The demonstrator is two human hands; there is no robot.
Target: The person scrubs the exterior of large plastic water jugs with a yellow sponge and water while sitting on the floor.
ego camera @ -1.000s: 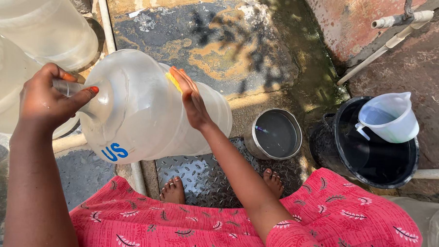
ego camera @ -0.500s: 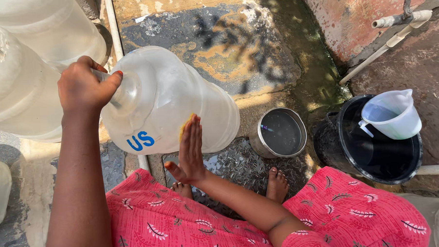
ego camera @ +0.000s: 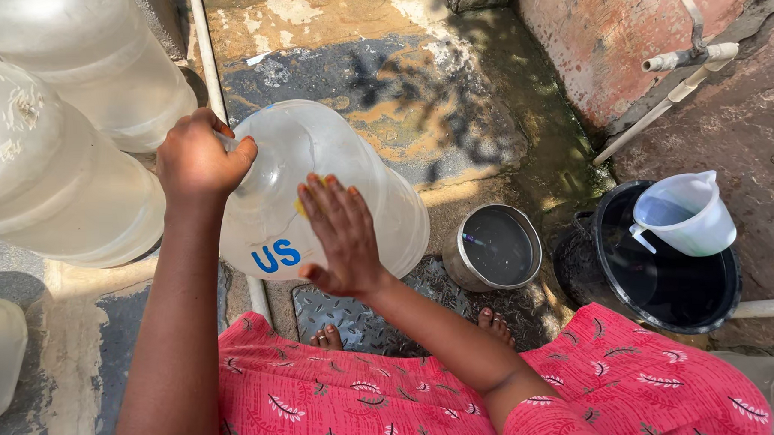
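1. Since half a second ago, right hand (ego camera: 340, 236) slid up the clear jug (ego camera: 318, 194), open-palmed with something yellow (likely a sponge).
2. Left hand (ego camera: 198, 155), fingers clenched, grips its neck.
3. Tilted above the wet floor (ego camera: 451, 95), the jug is probably light, stiff, slippery; the neck holds best.

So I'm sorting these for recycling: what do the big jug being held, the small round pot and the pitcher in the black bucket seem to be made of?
Big jug: clear, glossy plastic, by the look; the ground shows through its wall. Small round pot: likely metal, with a grey shiny rim and dull sides. Pitcher: pale, matte, slightly translucent plastic, it seems. Black bucket: probably dark plastic, though its look leaves this open.
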